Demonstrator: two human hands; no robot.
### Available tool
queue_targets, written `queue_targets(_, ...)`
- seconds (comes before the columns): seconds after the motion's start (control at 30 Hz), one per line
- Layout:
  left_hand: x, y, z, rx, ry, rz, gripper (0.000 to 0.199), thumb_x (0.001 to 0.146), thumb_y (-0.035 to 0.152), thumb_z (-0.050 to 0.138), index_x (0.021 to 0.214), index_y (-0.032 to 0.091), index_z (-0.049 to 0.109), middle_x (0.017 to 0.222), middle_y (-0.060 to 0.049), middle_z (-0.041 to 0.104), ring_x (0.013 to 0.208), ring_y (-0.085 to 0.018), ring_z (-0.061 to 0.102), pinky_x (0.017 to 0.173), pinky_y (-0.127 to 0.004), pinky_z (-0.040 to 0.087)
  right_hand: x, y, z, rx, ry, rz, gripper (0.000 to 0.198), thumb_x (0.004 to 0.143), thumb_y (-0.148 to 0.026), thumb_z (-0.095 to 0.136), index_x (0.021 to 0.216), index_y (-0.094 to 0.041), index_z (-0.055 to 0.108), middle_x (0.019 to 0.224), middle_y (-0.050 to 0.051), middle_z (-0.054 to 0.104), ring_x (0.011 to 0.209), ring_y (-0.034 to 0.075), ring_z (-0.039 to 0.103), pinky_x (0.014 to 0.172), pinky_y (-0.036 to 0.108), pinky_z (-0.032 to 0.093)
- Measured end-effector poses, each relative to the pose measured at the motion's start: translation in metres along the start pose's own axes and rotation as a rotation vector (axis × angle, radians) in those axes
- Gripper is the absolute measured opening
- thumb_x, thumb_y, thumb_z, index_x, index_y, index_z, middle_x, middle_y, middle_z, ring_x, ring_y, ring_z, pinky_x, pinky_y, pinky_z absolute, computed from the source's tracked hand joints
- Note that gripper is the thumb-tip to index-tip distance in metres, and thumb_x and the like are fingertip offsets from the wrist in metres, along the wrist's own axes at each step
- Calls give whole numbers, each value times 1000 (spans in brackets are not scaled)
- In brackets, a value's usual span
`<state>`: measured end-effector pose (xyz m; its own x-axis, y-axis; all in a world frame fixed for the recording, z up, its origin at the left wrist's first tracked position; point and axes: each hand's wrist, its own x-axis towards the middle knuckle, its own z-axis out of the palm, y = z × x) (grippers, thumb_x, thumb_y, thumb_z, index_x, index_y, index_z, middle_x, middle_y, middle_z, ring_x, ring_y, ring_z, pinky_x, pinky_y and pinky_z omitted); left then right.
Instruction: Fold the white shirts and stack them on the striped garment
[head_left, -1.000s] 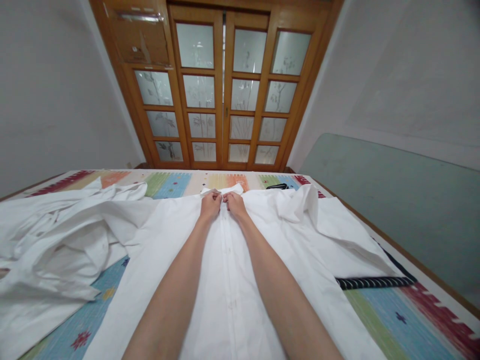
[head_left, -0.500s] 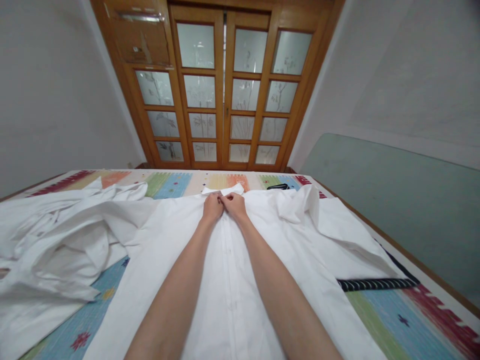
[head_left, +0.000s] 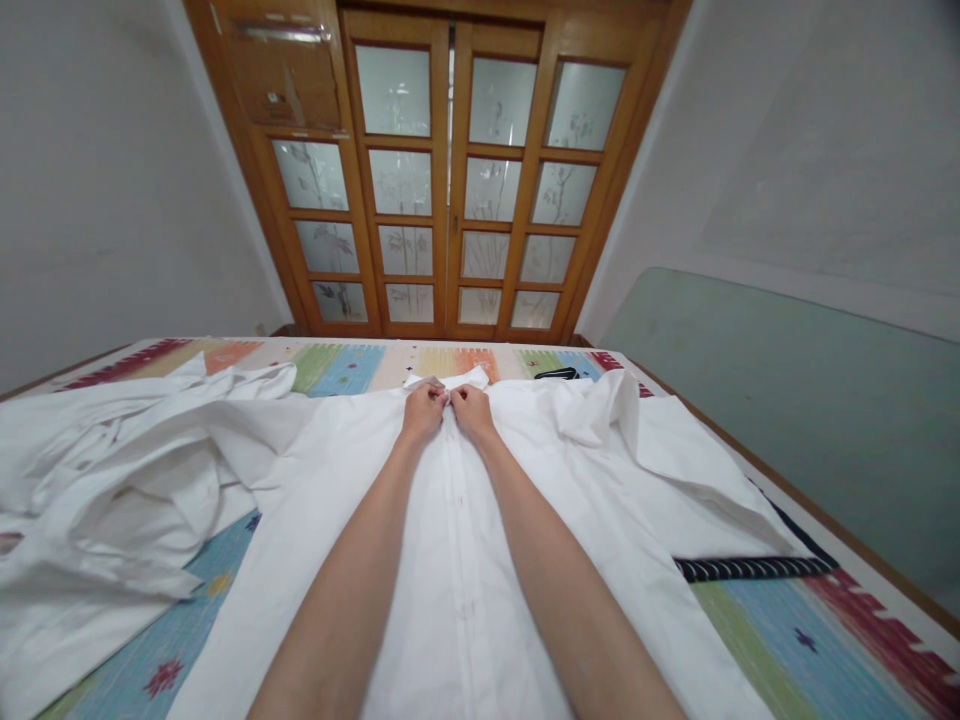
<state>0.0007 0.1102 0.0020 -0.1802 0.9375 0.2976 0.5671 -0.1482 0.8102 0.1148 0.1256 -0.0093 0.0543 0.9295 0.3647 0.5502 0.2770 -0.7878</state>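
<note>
Shirt (head_left: 465, 520) lies spread before you in the head view, its front laid together lower down. Your left hand (head_left: 424, 411) and right hand (head_left: 470, 411) pinch it near the collar (head_left: 472, 378), where work seems unfinished.

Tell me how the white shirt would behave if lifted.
The white shirt would probably hang floppy; its right sleeve lies in loose folds. It seems light: thin cloth. The collar may be stiffer, judging by its crisp outline.
</note>
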Motion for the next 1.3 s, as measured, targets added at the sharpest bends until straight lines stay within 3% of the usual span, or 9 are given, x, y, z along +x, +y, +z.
queue_targets(0.1,-2,1,-1,-153,-17,-67,2,76,18,63,74,19,62,56,6,61,43,-11,56,62,-26,50,1,2,1,26,-1,-11,20,83,-17,52,71,-17,68,76,6,71,76,17,62,71,26,43)
queue_targets(0.23,-2,0,-2,-198,-15,-80,3,73,20,64,74,19,62,49,7,57,39,-11,54,56,-25,49,2,4,1,71,-24,-11,20,83,-17,50,68,-18,64,71,3,68,71,16,59,69,25,42)
queue_targets(0.8,-3,1,-3,-262,25,-46,1,71,20,62,70,19,62,56,5,61,44,-10,56,55,-23,48,1,2,-3,204,-107,39,24,80,-20,46,69,-18,66,68,1,67,68,14,59,67,23,44)
queue_targets(0.97,-4,-2,0,-221,37,-108,8,72,21,60,77,18,66,54,4,61,43,-12,55,51,-23,46,0,1,-3,245,-115,73,32,82,-20,42,71,-17,72,71,2,70,66,14,61,67,24,45)
queue_targets(1.3,-7,4,-4,-158,17,-78,14,69,28,72,61,18,65,50,3,59,52,-14,59,57,-24,46,4,3,-4,214,-142,53,35,84,-19,41,70,-18,73,63,0,65,71,15,59,69,22,43)
